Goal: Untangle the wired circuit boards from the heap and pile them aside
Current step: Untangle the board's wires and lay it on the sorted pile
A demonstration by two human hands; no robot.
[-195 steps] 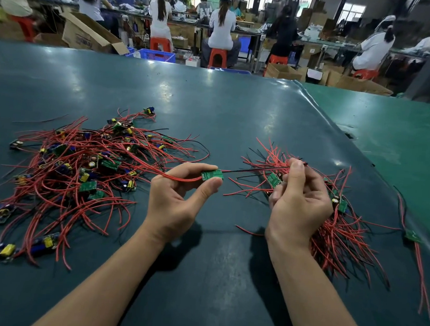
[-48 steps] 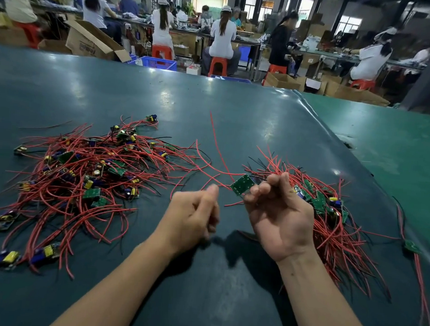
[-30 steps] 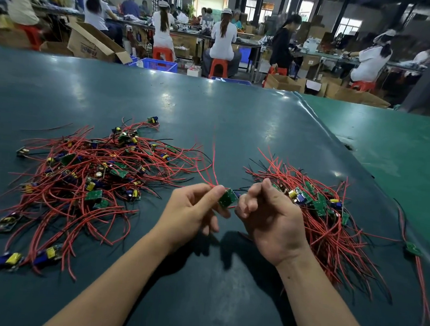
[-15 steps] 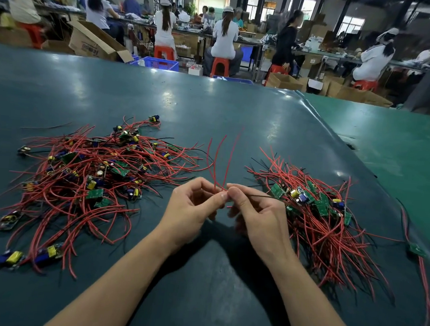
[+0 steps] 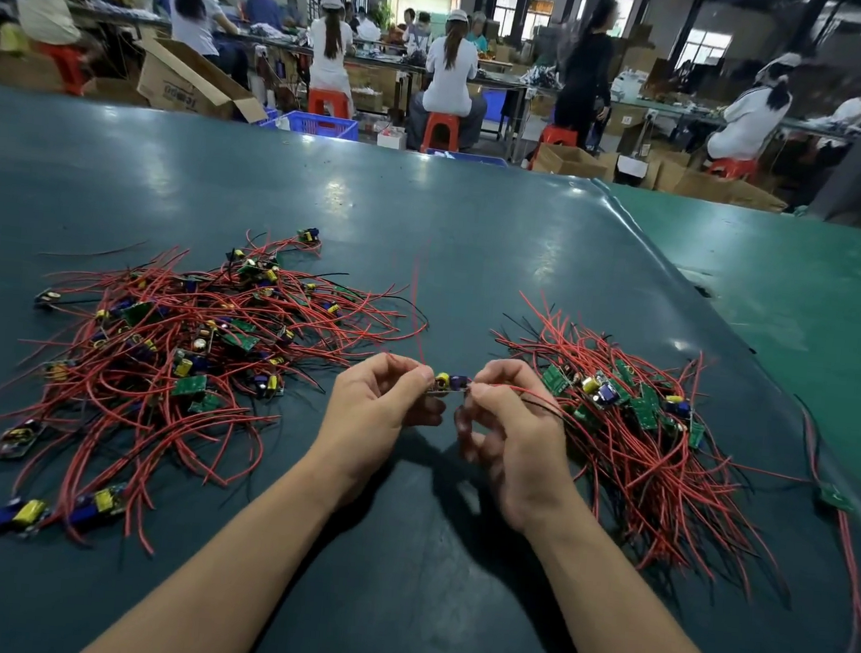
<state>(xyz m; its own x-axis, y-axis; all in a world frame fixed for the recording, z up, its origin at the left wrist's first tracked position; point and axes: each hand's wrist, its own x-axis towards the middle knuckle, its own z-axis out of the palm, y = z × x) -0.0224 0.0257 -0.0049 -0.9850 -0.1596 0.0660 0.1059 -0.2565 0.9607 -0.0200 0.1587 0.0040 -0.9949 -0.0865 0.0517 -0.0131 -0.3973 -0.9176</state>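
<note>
Dark green table mat (image 5: 425, 233): circuit board (image 5: 448, 383) now turned capacitors-up, pinched between left hand (image 5: 377, 415) and right hand (image 5: 510, 435) fingertips, wires freed; sorted pile (image 5: 632, 419) just right, goes next.

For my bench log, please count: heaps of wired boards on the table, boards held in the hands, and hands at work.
Heaps of wired boards: 2 (tangled heap, sorted pile)
Held circuit board: 1
Hands: 2 (left hand, right hand)
Total: 5
</note>
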